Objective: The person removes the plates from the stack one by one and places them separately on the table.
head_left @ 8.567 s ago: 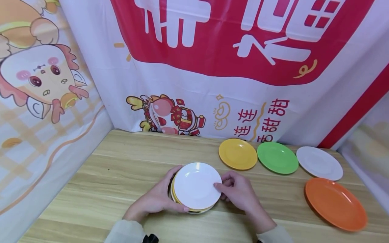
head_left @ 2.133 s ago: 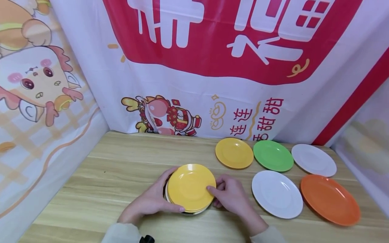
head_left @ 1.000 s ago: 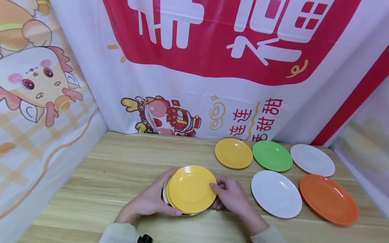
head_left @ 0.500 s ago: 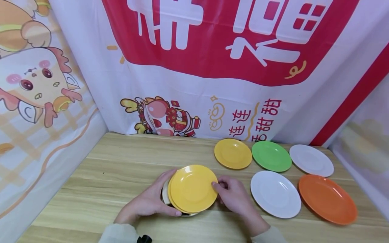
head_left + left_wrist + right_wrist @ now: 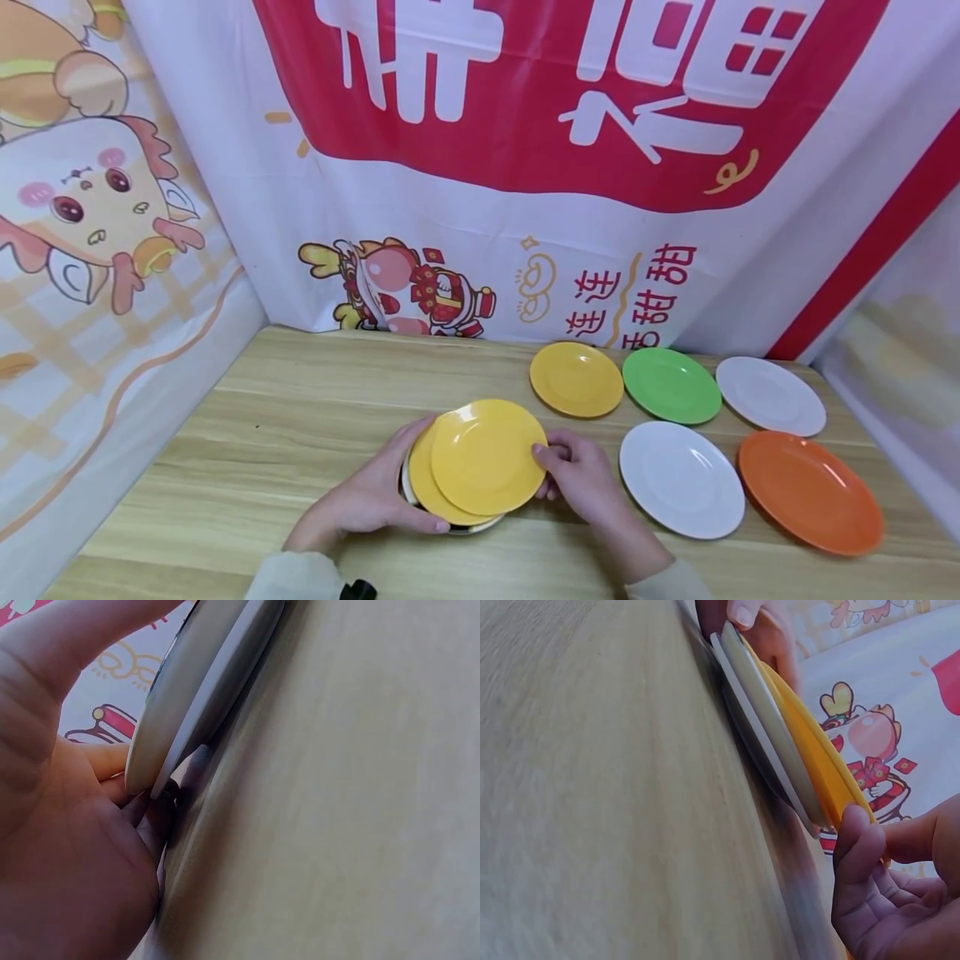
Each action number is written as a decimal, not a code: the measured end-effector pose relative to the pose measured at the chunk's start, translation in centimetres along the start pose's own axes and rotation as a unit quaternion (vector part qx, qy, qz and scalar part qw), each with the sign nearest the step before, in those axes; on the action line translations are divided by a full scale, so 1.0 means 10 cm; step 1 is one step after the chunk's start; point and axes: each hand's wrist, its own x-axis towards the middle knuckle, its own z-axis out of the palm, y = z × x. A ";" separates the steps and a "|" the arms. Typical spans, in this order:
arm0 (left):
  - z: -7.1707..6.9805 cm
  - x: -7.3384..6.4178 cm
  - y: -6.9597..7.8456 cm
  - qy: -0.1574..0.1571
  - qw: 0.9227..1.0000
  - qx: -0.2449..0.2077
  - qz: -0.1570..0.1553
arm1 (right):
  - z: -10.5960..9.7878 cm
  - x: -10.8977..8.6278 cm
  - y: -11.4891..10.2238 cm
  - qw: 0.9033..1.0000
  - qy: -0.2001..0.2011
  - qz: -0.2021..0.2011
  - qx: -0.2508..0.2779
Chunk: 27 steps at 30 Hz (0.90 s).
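In the head view, my right hand [image 5: 585,475] pinches the right rim of a small yellow plate [image 5: 491,454] between thumb and fingers. This plate sits shifted to the right over a second yellow plate [image 5: 423,483], whose left part shows. Beneath them are a cream dish [image 5: 754,682] and a white one, seen edge-on in the right wrist view. My left hand [image 5: 371,492] holds the left side of this stack, its thumb along the near rim and its fingers round the far side. The left wrist view shows the cream and white rims [image 5: 180,705] against that hand.
On the right of the wooden table [image 5: 300,392] lie a yellow plate [image 5: 577,379], a green plate [image 5: 672,385] and a white plate [image 5: 771,396] along the back. Another white plate [image 5: 681,479] and an orange plate [image 5: 810,492] lie in front. A printed cloth [image 5: 420,183] hangs behind.
The white plate once on top of the stack now lies left of the orange plate. Over the last second, the top yellow plate has slid right and slightly away, baring more of the plate below.
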 end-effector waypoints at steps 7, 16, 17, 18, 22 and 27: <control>0.01 -0.01 0.03 0.000 1.000 -0.001 -0.013 | -0.26 -0.03 -0.03 0.999 0.017 0.026 -0.005; 0.01 -0.02 0.05 0.006 1.000 0.007 -0.026 | -0.72 -0.08 0.07 0.997 0.021 0.043 -0.063; 0.01 -0.02 0.05 0.006 1.000 0.008 -0.027 | -0.77 -0.08 0.08 0.997 0.022 0.048 -0.065; 0.01 -0.02 0.04 0.007 1.000 0.008 -0.026 | -0.82 -0.09 0.09 0.996 0.024 0.052 -0.069; 0.01 -0.03 0.04 0.008 1.000 0.005 -0.026 | -0.96 -0.11 0.12 0.994 0.030 0.066 -0.078; 0.02 -0.03 0.03 0.007 1.000 0.004 -0.021 | -1.09 -0.13 0.12 0.991 0.035 0.087 -0.095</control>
